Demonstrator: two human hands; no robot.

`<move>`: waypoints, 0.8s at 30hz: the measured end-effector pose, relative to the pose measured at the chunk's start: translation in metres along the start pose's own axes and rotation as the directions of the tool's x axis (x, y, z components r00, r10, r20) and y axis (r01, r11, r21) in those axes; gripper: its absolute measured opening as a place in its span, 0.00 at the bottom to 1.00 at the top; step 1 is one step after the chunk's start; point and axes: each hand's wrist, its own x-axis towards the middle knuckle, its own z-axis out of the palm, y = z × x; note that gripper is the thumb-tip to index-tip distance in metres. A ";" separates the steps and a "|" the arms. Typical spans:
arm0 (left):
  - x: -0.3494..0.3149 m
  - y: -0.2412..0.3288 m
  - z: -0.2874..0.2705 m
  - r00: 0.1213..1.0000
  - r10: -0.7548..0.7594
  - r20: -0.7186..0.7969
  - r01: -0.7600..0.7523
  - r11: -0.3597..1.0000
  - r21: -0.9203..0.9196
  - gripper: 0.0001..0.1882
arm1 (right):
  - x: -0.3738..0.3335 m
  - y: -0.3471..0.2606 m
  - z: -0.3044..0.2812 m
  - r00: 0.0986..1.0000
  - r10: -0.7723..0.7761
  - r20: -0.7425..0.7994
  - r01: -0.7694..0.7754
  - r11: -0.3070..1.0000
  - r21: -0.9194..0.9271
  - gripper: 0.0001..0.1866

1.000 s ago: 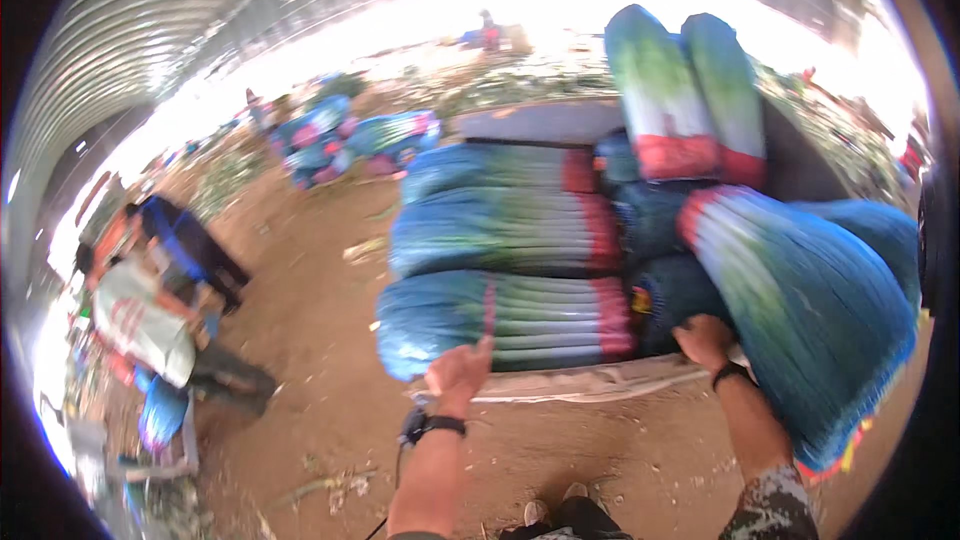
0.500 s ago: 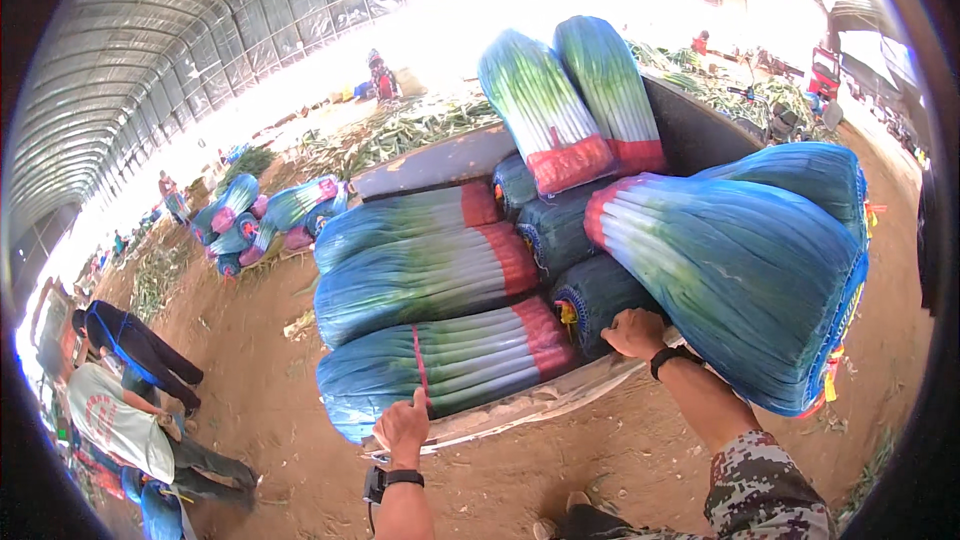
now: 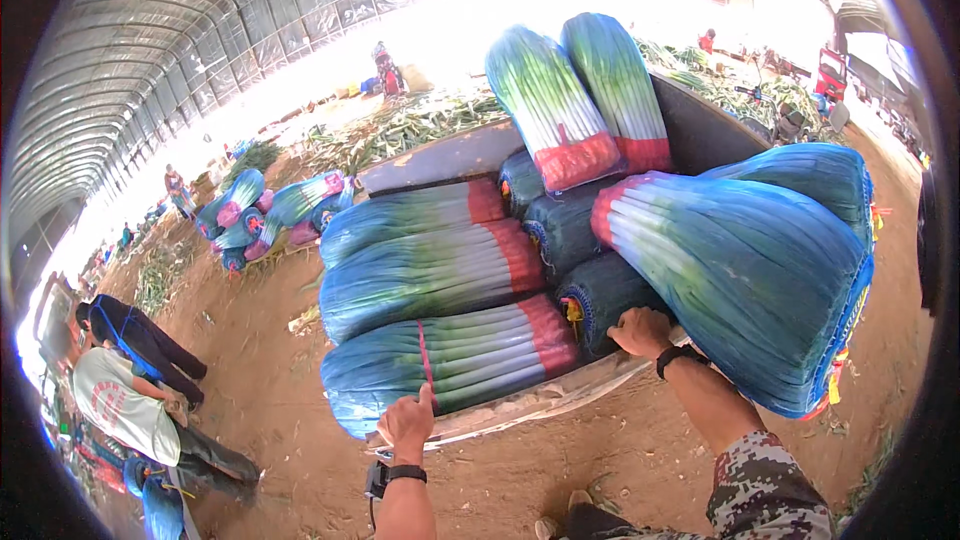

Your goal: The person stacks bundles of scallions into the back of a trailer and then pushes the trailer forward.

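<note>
Bundles of long green onions in blue and red mesh bags fill a cart bed. My left hand is closed over the cart's near wooden edge, its thumb beside the lower end of a pink strap round the nearest onion bundle. My right hand is closed at the same edge, against a dark netted bundle; its fingertips are partly hidden. To its right a large onion bundle lies on top, tilted, with its blue leafy end hanging outward.
Two onion bundles lean at the cart's far side. More bundles lie on the dirt floor at left. Two people stand at far left. Loose onion leaves are heaped behind the cart; a red vehicle is at back right.
The whole view has shifted slightly, so the cart and bundles appear a little farther right. Both hands keep their places at the cart's edge.
</note>
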 end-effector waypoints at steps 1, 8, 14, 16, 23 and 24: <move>0.000 0.000 0.000 1.000 0.003 0.010 -0.003 1.000 0.001 0.36 | 0.000 0.000 0.000 1.000 -0.001 0.002 0.001 1.000 -0.001 0.24; 0.000 -0.003 0.004 1.000 0.027 0.004 -0.027 1.000 -0.003 0.37 | -0.003 -0.001 -0.005 0.999 -0.023 0.034 0.022 1.000 0.013 0.24; -0.001 -0.002 0.008 0.998 0.058 -0.007 -0.058 0.998 -0.018 0.37 | -0.006 -0.001 -0.010 0.999 -0.004 0.045 0.003 1.000 0.025 0.21; -0.002 -0.005 0.005 0.998 0.064 -0.011 -0.064 0.998 -0.021 0.38 | -0.004 -0.003 -0.007 1.000 -0.014 0.022 0.014 1.000 0.021 0.20; -0.010 0.007 -0.023 0.985 -0.041 0.168 0.052 0.997 -0.059 0.39 | 0.008 0.010 0.019 0.996 -0.078 -0.044 0.075 0.995 -0.065 0.20; -0.009 0.005 -0.019 0.987 -0.006 0.160 0.020 0.996 -0.086 0.40 | 0.010 0.023 0.026 0.982 -0.140 -0.130 0.136 0.990 -0.034 0.20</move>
